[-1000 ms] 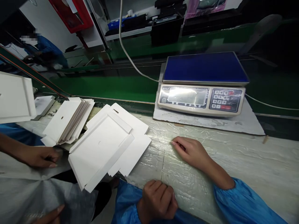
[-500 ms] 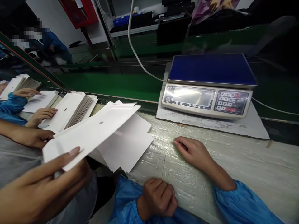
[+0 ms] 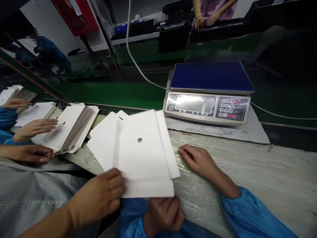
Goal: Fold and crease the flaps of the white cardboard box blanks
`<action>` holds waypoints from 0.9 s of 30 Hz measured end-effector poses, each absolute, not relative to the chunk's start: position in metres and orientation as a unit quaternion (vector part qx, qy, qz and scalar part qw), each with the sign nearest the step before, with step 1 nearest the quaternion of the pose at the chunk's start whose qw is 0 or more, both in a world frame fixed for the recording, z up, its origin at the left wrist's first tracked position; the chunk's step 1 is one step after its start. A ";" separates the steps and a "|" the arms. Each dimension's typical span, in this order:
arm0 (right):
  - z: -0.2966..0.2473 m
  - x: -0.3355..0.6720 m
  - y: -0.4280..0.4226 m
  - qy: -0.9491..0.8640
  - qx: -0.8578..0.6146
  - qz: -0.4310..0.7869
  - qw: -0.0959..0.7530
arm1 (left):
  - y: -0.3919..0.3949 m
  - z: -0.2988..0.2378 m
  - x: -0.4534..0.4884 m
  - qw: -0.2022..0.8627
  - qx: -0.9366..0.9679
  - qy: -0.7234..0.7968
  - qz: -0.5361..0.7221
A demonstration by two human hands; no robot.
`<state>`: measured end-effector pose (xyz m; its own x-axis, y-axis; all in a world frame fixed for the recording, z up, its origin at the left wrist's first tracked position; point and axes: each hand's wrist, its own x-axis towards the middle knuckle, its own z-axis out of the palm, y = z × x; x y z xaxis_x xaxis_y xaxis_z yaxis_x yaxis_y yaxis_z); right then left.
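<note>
My left hand (image 3: pixel 164 215) is a closed fist near the bench's front edge, with nothing visible in it. Its top is covered by the lower edge of a white creased card sheet (image 3: pixel 148 158) with a round hole. That sheet is held by a co-worker's hand (image 3: pixel 99 195) reaching in from the left; whether it touches my fist I cannot tell. My right hand (image 3: pixel 199 163) rests on the bench (image 3: pixel 247 172), fingers curled in and nothing seen in them. Behind it stands a digital scale (image 3: pixel 208 107) with a bare blue plate.
More white sheets (image 3: pixel 104 142) lie under the held one. Stacks of white card (image 3: pixel 70 129) line the bench to the left, with other people's hands (image 3: pixel 37 129) over them. A white cable (image 3: pixel 133 56) hangs behind the scale. Across the line, a person in pink (image 3: pixel 218 10) works.
The co-worker has swung the white sheet to the right and turned its face toward me, over the loose sheets and partly over my left fist. My hands stay put; the view has shifted slightly.
</note>
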<state>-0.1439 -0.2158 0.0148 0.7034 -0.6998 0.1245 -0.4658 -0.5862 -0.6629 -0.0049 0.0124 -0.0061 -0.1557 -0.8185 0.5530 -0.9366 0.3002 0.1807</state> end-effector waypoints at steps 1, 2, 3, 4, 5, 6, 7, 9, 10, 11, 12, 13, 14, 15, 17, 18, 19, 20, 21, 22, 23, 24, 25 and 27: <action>0.015 -0.144 -0.216 0.342 -0.865 -0.192 0.314 | 0.012 -0.004 -0.004 0.294 0.578 -0.755 0.096; 0.016 -0.143 -0.216 0.347 -0.860 -0.195 0.318 | 0.011 -0.001 -0.004 0.300 0.574 -0.756 0.091; 0.016 -0.143 -0.216 0.350 -0.858 -0.197 0.321 | 0.010 0.001 -0.003 0.305 0.571 -0.757 0.092; 0.016 -0.143 -0.216 0.351 -0.857 -0.197 0.322 | 0.009 0.002 -0.003 0.306 0.569 -0.758 0.096; 0.017 -0.143 -0.215 0.351 -0.857 -0.197 0.322 | 0.008 0.003 -0.003 0.305 0.564 -0.761 0.099; 0.017 -0.143 -0.215 0.352 -0.856 -0.197 0.323 | 0.007 0.003 -0.004 0.306 0.561 -0.763 0.102; 0.017 -0.143 -0.215 0.354 -0.855 -0.196 0.324 | 0.006 0.002 -0.004 0.310 0.560 -0.761 0.102; 0.017 -0.144 -0.214 0.359 -0.851 -0.194 0.330 | 0.004 -0.001 -0.006 0.327 0.561 -0.754 0.095; 0.018 -0.144 -0.214 0.363 -0.848 -0.193 0.334 | 0.003 -0.003 -0.007 0.345 0.560 -0.747 0.094; 0.018 -0.143 -0.214 0.367 -0.845 -0.193 0.339 | 0.002 -0.005 -0.008 0.361 0.558 -0.742 0.095; 0.018 -0.143 -0.214 0.371 -0.840 -0.194 0.345 | 0.001 -0.007 -0.009 0.374 0.553 -0.738 0.097; 0.019 -0.143 -0.214 0.375 -0.834 -0.195 0.354 | 0.001 -0.009 -0.009 0.382 0.548 -0.738 0.099; 0.019 -0.143 -0.213 0.377 -0.828 -0.198 0.365 | 0.001 -0.010 -0.009 0.387 0.545 -0.737 0.100; 0.020 -0.142 -0.213 0.378 -0.821 -0.201 0.377 | 0.001 -0.011 -0.009 0.394 0.544 -0.733 0.103; 0.022 -0.141 -0.210 0.382 -0.808 -0.203 0.400 | 0.002 -0.011 -0.008 0.375 0.546 -0.743 0.097; 0.022 -0.140 -0.209 0.384 -0.802 -0.201 0.412 | 0.003 -0.011 -0.007 0.362 0.548 -0.748 0.094; 0.023 -0.139 -0.207 0.386 -0.794 -0.197 0.426 | 0.003 -0.012 -0.007 0.355 0.549 -0.751 0.092; 0.023 -0.137 -0.204 0.388 -0.784 -0.194 0.443 | 0.004 -0.012 -0.007 0.355 0.550 -0.751 0.091; 0.023 -0.136 -0.201 0.390 -0.773 -0.193 0.462 | 0.004 -0.013 -0.008 0.363 0.549 -0.747 0.093; 0.022 -0.134 -0.199 0.391 -0.759 -0.194 0.482 | 0.003 -0.014 -0.008 0.377 0.548 -0.741 0.096; 0.021 -0.132 -0.196 0.391 -0.747 -0.194 0.501 | 0.003 -0.014 -0.009 0.397 0.546 -0.730 0.101; 0.020 -0.130 -0.193 0.392 -0.736 -0.193 0.517 | 0.002 -0.015 -0.010 0.410 0.543 -0.726 0.105; 0.019 -0.128 -0.191 0.393 -0.728 -0.190 0.529 | 0.002 -0.015 -0.011 0.410 0.539 -0.729 0.105; 0.017 -0.125 -0.187 0.391 -0.712 -0.181 0.554 | 0.001 -0.015 -0.011 0.404 0.540 -0.731 0.105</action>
